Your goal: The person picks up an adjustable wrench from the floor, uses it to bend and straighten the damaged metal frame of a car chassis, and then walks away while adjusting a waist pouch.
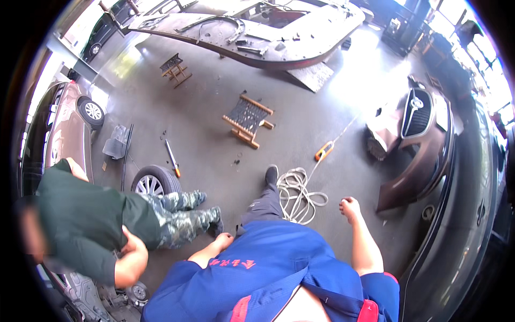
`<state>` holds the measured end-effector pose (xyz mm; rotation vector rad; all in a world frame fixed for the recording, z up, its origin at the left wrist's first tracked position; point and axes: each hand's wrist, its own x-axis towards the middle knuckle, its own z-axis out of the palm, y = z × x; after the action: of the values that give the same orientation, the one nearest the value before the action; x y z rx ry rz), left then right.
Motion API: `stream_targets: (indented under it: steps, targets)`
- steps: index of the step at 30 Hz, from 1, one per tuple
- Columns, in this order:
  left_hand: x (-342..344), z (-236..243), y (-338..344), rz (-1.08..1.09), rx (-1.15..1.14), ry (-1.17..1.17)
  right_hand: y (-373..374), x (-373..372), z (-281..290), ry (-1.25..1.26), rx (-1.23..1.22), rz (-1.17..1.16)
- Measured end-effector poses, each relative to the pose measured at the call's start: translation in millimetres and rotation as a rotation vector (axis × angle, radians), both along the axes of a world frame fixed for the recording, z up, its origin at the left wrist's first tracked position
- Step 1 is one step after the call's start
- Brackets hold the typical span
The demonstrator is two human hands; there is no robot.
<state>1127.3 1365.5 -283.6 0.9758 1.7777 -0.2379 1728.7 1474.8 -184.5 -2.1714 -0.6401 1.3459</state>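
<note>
My right hand [350,209] is held out at my right side, above the floor, its fingers loosely curled with nothing visible in them. My left hand [223,241] hangs beside my left hip, near my dark trousers; its fingers are small and partly hidden, so their shape is unclear. Neither hand touches a tool. Nearest to my right hand is a coiled pale cable [292,196] on the floor by my foot. It runs to an orange and black hand-held box [323,151].
A person in a dark green shirt [96,214] stands close on my left, beside a loose wheel [155,181] and a brown car [70,126]. Ahead is a wooden folding stool [248,119]. A removed bumper [424,161] and a dark car [466,214] stand on the right.
</note>
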Motion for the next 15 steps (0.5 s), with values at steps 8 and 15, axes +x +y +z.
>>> stream_targets:
  steps: [8,15]
  targets:
    - [43,68,456,-0.394,0.381,0.144,76,-18,2,0.11,-0.22,-0.171]
    - [206,261,730,-0.386,0.745,-0.19,141,6,90,0.092,-0.471,0.696]
